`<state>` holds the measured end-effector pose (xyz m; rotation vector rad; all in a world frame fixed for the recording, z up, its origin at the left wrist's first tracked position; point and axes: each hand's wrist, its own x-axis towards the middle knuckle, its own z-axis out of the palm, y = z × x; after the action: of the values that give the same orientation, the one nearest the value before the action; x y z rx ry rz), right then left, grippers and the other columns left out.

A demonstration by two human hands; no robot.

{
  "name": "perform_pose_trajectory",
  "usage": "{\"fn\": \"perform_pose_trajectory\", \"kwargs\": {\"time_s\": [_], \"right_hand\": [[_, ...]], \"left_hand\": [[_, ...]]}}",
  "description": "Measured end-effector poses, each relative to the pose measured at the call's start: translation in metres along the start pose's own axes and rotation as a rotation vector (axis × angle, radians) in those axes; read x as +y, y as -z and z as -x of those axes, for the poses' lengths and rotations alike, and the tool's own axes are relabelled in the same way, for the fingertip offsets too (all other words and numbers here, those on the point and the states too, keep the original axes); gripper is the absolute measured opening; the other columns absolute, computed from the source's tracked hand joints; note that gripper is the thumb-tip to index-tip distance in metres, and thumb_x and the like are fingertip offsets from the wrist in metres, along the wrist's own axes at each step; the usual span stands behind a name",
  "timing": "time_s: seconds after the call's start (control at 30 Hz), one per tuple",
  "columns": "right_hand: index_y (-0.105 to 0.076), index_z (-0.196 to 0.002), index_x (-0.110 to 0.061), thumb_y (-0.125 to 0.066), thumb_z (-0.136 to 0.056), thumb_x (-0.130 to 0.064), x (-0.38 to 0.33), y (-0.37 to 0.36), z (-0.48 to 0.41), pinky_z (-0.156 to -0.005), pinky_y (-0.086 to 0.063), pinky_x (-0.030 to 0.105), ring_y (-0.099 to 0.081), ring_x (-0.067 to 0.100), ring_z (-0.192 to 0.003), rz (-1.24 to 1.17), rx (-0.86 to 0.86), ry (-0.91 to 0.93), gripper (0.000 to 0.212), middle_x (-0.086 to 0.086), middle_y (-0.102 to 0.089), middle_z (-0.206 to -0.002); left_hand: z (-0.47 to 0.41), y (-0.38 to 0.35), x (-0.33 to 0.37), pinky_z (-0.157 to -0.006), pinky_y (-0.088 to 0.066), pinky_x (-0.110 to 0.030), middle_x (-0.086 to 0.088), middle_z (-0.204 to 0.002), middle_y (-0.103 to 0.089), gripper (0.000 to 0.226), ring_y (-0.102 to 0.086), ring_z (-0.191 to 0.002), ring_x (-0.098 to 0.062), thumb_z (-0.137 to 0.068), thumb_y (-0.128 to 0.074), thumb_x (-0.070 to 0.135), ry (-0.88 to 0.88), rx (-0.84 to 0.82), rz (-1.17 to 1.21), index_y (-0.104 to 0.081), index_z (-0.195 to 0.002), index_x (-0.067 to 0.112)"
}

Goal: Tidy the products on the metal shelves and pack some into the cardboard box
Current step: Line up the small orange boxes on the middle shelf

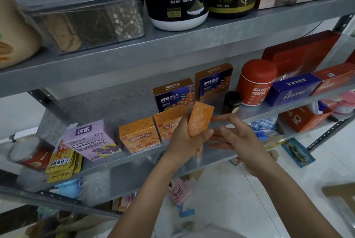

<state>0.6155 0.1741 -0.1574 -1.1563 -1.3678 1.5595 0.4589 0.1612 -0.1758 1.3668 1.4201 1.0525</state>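
Centre of frame, before the middle metal shelf: the left hand grips a small orange box by its lower end, long axis near upright, leaning right; the right hand, fingers loosely spread and empty, lies just right of it

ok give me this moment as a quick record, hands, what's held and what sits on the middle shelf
held: small orange box in the left hand, raised before the middle shelf
free: right hand, fingers straight, beside that box
on shelf: two orange boxes, purple carton, dark jar, red tub
packing: cardboard box, only a blurred corner at lower right
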Motion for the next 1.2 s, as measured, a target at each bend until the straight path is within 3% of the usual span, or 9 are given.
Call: {"fn": "perform_pose_trajectory", "kwargs": {"time_s": [0.17, 0.3, 0.43, 0.5, 0.67, 0.77, 1.0, 1.1, 1.2], "right_hand": [[-0.060, -0.115, -0.019, -0.065, -0.089, -0.006, 0.009, 0.006, -0.010, -0.080, -0.058, 0.027, -0.068, 0.014, -0.099, 0.178, 0.085, 0.058, 0.029, -0.004, -0.071, -0.106], [-0.037, -0.133, -0.045, -0.080, -0.075, -0.013, 0.010, 0.021, -0.023, -0.083, -0.054, 0.027, -0.054, 0.000, -0.113, 0.283, -0.026, 0.134, 0.080, -0.020, -0.046, -0.131], [-0.050, -0.114, -0.042, -0.083, -0.069, -0.011, 0.005, 0.031, -0.027, -0.070, -0.050, 0.008, -0.052, -0.018, -0.098, 0.410, -0.095, 0.200, 0.064, -0.020, -0.051, -0.119], [-0.051, -0.105, -0.043, -0.087, -0.065, -0.013, 0.008, 0.031, -0.029, -0.072, -0.047, 0.006, -0.049, -0.018, -0.100, 0.527, -0.027, 0.258, 0.061, -0.030, -0.049, -0.111], [-0.048, -0.109, -0.041, -0.088, -0.066, -0.018, 0.016, 0.025, -0.031, -0.079, -0.037, 0.004, -0.047, 0.001, -0.103, 0.767, 0.058, 0.367, 0.063, -0.024, -0.049, -0.115], [-0.058, -0.125, -0.023, -0.091, -0.059, -0.021, 0.021, 0.021, -0.030, -0.103, -0.039, 0.039, -0.053, 0.022, -0.120, 1.111, 0.104, 0.599, 0.074, -0.002, -0.058, -0.132], [-0.065, -0.122, -0.019, -0.092, -0.056, -0.012, 0.029, 0.030, -0.030, -0.075, -0.048, 0.032, -0.069, 0.032, -0.095, 1.161, 0.098, 0.556, 0.072, 0.007, -0.070, -0.113], [-0.066, -0.122, -0.016, -0.091, -0.057, -0.008, 0.027, 0.040, -0.045, -0.077, -0.055, 0.045, -0.068, 0.034, -0.097, 1.194, 0.076, 0.532, 0.071, 0.009, -0.070, -0.114], [-0.065, -0.123, -0.016, -0.088, -0.060, -0.004, 0.024, 0.044, -0.069, -0.081, -0.054, 0.047, -0.066, 0.034, -0.103, 1.254, 0.103, 0.532, 0.068, 0.009, -0.068, -0.120]], "left_hand": [[0.006, 0.010, -0.007, -0.083, -0.054, -0.020, 0.013, -0.108, -0.067, 0.044, -0.065, -0.103, -0.004, -0.073, -0.074, 0.044, 0.079, 0.012, 0.230, -0.055, -0.112, 0.036], [0.010, 0.022, -0.015, -0.091, -0.056, -0.037, 0.007, -0.113, -0.068, 0.069, -0.064, -0.110, -0.017, -0.053, -0.078, 0.045, 0.094, -0.085, 0.272, -0.055, -0.118, 0.032], [0.010, 0.034, -0.012, -0.095, -0.054, -0.039, 0.004, -0.116, -0.064, 0.061, -0.062, -0.110, -0.018, -0.057, -0.079, 0.041, 0.066, -0.157, 0.089, -0.057, -0.114, 0.034], [0.007, 0.035, -0.008, -0.095, -0.054, -0.035, 0.010, -0.115, -0.062, 0.056, -0.060, -0.111, -0.016, -0.067, -0.082, 0.021, 0.007, -0.134, -0.002, -0.054, -0.112, 0.040], [0.003, 0.032, -0.011, -0.101, -0.050, -0.045, 0.005, -0.122, -0.060, 0.052, -0.056, -0.118, -0.019, -0.071, -0.080, 0.014, 0.001, -0.071, -0.061, -0.054, -0.107, 0.041], [0.001, 0.029, -0.015, -0.101, -0.050, -0.043, 0.009, -0.121, -0.058, 0.052, -0.054, -0.116, -0.014, -0.078, -0.079, 0.010, -0.008, -0.085, -0.131, -0.050, -0.109, 0.039], [-0.004, 0.024, -0.022, -0.098, -0.045, -0.022, 0.018, -0.126, -0.052, 0.055, -0.050, -0.120, -0.007, -0.085, -0.075, 0.028, -0.049, -0.197, -0.209, -0.044, -0.128, 0.041], [-0.007, 0.032, -0.030, -0.115, -0.031, -0.034, 0.015, -0.157, -0.029, 0.070, -0.027, -0.142, -0.004, -0.089, -0.060, 0.052, -0.091, -0.084, -0.342, -0.027, -0.150, 0.039], [-0.016, 0.045, -0.045, -0.122, -0.002, -0.033, 0.007, -0.164, 0.004, 0.078, 0.005, -0.150, -0.011, -0.094, -0.030, 0.065, -0.192, 0.120, -0.828, -0.006, -0.156, 0.026]]}}
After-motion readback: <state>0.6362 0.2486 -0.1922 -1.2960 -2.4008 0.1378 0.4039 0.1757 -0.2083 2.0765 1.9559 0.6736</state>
